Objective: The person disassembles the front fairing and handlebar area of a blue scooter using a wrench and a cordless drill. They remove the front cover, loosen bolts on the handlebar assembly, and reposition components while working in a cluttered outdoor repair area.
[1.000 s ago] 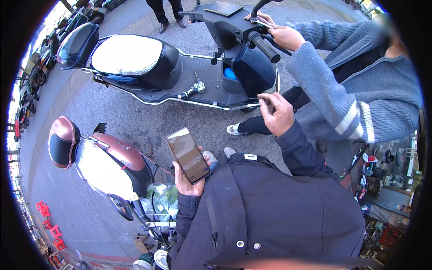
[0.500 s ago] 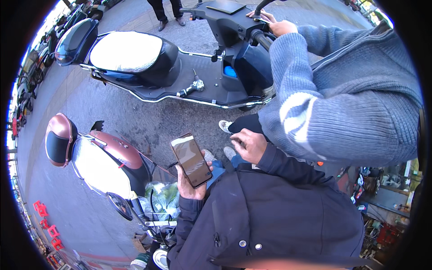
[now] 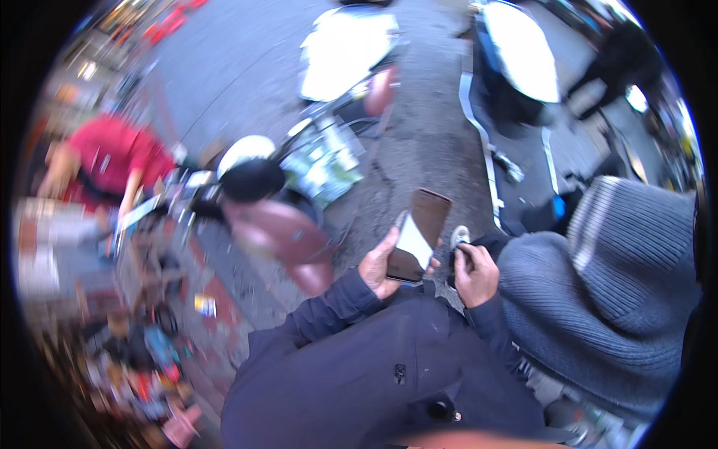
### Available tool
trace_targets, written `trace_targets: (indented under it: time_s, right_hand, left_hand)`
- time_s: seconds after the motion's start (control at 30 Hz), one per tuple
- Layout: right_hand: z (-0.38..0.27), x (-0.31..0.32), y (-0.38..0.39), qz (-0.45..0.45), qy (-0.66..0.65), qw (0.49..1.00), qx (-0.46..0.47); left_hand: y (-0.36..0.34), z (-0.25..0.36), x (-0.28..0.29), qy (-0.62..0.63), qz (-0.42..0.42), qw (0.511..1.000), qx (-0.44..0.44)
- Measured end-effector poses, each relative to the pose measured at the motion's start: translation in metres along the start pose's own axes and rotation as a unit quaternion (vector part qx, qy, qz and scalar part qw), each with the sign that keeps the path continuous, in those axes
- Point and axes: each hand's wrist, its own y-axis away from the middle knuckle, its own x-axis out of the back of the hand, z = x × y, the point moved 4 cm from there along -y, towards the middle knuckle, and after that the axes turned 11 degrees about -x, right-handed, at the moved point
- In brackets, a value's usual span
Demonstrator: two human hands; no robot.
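Observation:
My left hand [image 3: 375, 269] is wrapped around a smartphone [image 3: 423, 233], held upright in front of my dark jacket. Its screen is dark with a bright reflection, so nothing on it can be read. Just right of the phone, my right hand [image 3: 480, 278] is raised with fingers curled and thumb and fingertips together; whatever is in that pinch, if anything, is too small to make out. The right hand is apart from the phone and near the knitted grey sleeve of a person [image 3: 621, 292] close on my right.
A pink scooter [image 3: 278, 233] with a clear plastic bag [image 3: 323, 161] stands ahead left. A dark scooter [image 3: 520, 52] with a silvery seat cover is ahead right, a power drill [image 3: 510, 166] on its footboard. A person in red [image 3: 112, 157] bends at far left, blurred.
My view has swung left, so the scooters have shifted right and the person in red has come in. The phone stays in my left hand, now tilted the other way and nearer my right hand.

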Motion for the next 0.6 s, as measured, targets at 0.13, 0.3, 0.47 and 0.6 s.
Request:
trace_targets:
  time_s: [0.13, 0.3, 0.47, 0.6]
  right_hand:
    - [-0.009, -0.015, 0.052, -0.093, -0.004, 0.994, 0.051]
    - [-0.025, -0.044, 0.097, -0.182, -0.016, 0.975, 0.128]
    - [-0.037, -0.082, 0.153, -0.237, -0.028, 0.951, 0.194]
    - [-0.062, -0.099, 0.189, -0.292, -0.020, 0.928, 0.232]
  left_hand:
    - [0.096, -0.008, -0.007, 0.011, 0.038, 0.996, -0.075]
    - [0.189, -0.019, 0.004, 0.013, 0.068, 0.981, -0.181]
    - [0.281, -0.048, 0.027, 0.034, 0.106, 0.960, -0.258]
    - [0.338, -0.059, 0.029, 0.057, 0.125, 0.935, -0.326]
